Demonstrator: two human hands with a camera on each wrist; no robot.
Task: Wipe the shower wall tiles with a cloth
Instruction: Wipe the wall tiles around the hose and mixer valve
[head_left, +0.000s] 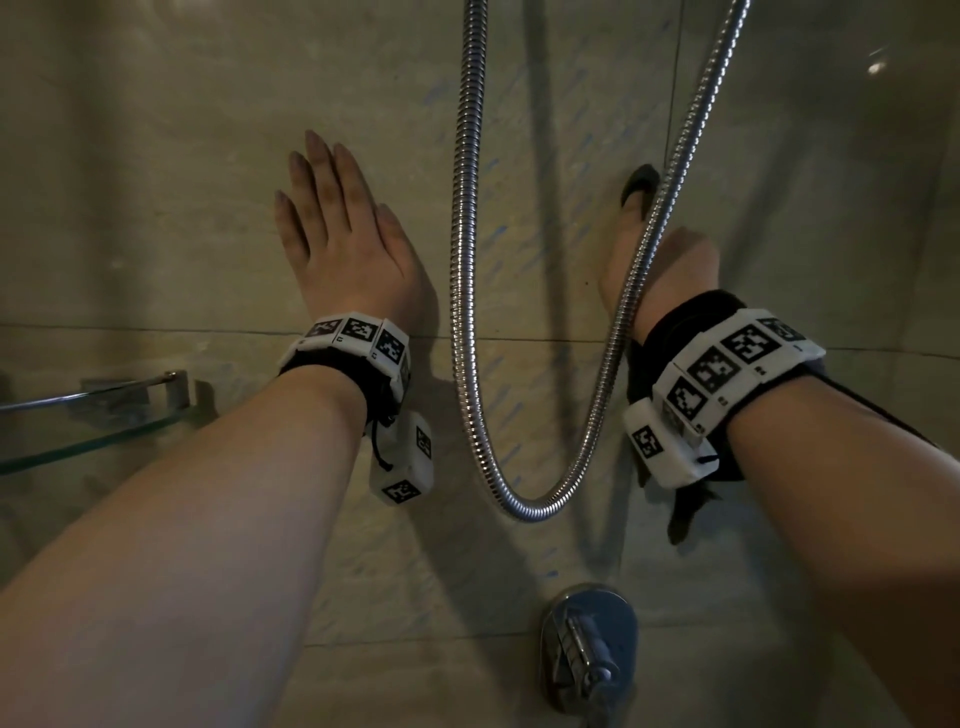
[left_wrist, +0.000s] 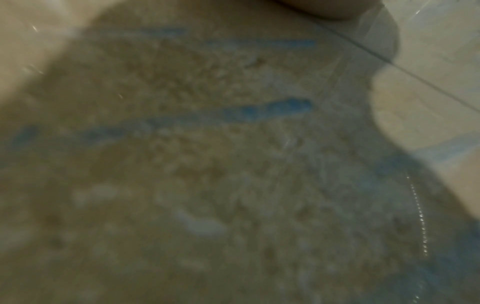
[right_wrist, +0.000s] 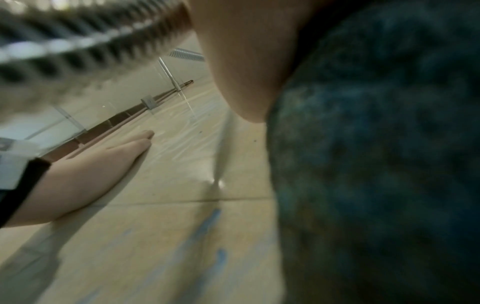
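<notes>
The beige shower wall tiles (head_left: 156, 208) fill the head view, with thin blue streaks (head_left: 498, 228) running down them near the middle. My left hand (head_left: 337, 228) lies flat on the wall with its fingers straight and holds nothing. In the left wrist view only blurred wet tile and blue streaks (left_wrist: 259, 111) show. My right hand (head_left: 670, 260) holds a dark cloth (head_left: 641, 182) against the wall to the right of the streaks. A corner of the cloth hangs below that wrist. The right wrist view shows the dark teal cloth (right_wrist: 376, 164) filling its right side.
A metal shower hose (head_left: 462, 260) hangs in a loop between my hands, and its right strand crosses in front of my right hand. A chrome valve handle (head_left: 587, 644) sticks out low on the wall. A glass corner shelf (head_left: 78, 431) is at the left.
</notes>
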